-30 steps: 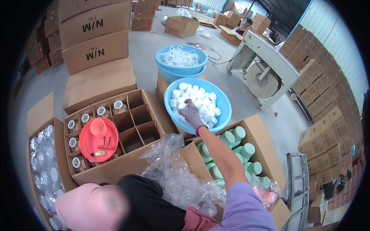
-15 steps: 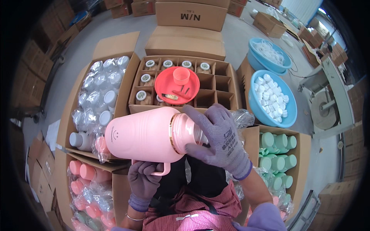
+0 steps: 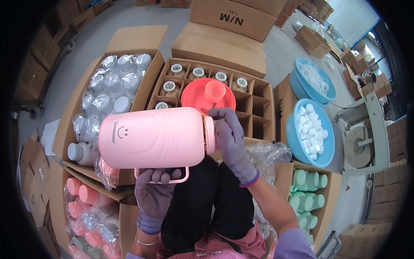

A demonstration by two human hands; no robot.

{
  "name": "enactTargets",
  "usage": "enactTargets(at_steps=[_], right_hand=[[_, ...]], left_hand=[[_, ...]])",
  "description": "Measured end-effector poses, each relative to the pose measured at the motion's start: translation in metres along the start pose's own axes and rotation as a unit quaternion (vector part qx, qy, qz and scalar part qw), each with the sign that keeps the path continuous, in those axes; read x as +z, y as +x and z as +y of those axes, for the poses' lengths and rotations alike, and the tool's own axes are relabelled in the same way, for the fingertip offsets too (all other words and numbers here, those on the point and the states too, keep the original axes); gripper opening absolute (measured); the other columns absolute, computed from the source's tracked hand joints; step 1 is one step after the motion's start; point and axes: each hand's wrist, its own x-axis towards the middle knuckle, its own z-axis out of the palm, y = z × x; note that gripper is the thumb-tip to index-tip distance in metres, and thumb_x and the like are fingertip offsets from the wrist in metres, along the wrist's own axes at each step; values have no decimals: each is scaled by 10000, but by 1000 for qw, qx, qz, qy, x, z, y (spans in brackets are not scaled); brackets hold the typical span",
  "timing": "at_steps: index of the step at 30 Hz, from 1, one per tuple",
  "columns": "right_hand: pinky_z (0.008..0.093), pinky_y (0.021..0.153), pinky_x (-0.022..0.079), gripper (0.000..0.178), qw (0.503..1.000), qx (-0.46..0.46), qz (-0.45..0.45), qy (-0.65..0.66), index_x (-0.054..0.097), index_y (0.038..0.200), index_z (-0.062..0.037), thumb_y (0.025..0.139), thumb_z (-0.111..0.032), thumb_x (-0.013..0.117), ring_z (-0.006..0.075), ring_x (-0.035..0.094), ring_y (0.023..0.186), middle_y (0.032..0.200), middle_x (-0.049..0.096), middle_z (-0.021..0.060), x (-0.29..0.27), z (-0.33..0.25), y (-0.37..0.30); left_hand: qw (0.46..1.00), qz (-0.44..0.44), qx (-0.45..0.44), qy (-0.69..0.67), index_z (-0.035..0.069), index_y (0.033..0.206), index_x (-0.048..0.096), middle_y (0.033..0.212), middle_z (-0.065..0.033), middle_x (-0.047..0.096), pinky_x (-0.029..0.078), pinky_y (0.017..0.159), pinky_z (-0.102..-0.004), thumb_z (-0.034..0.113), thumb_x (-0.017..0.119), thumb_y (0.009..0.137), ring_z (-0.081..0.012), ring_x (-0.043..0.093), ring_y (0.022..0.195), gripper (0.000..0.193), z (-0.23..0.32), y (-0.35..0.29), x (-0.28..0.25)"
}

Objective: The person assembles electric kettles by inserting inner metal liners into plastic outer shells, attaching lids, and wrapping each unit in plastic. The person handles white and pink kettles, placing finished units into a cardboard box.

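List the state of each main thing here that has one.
Pink jug: sideways, held up
Left hand: closed on jug's handle
Right hand: at jug's neck, grip unclear
Divided carton: open, partly filled
Red plate: carrying pink cup
Near blue basin: holding white caps
Far blue basin: holding translucent rings
Right carton: open, holding green bottles

The jug [image 3: 159, 144] is pink with a grey smiley [image 3: 123, 132], the tray [image 3: 194, 93] red, basins [image 3: 317, 162] blue

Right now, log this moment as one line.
pink jug: held sideways | left hand: gripping handle | right hand: at neck
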Motion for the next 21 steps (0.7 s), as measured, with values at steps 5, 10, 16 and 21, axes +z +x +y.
enactTargets(at_steps=[5,10,16,21], right_hand=[[348,980,455,496,988,142,-14,-58,544,1310,-39,934,-347,640,254,546,1147,1287,525,134,-13,116,81],[433,958,480,530,920,112,-54,-372,583,1197,-43,784,-299,792,386,554,1129,1228,527,223,-21,232,110],[529,1030,415,392,879,-211,-76,-420,591,1004,-76,696,-179,810,427,544,1162,1279,526,207,-41,126,97],[605,1061,399,475,766,-496,-158,-376,648,1219,-207,755,-185,746,291,522,1194,1249,538,77,-63,-20,48]], left_hand=[[999,-11,5,-38,-13,1018,477,833,-57,529,456,1069,-565,77,400,1003,-231,593,906,120,5,45,-51],[991,-31,5,-132,-30,1068,530,998,-123,640,363,1143,-558,101,405,1011,-265,614,996,190,-1,54,-90],[989,-40,-2,-145,-40,1082,548,1060,-170,660,433,1090,-519,104,407,1004,-293,624,1081,216,5,45,-74],[985,-49,-36,-158,-18,1097,492,880,-95,565,473,1058,-528,70,387,995,-262,631,925,171,-1,27,-44]])
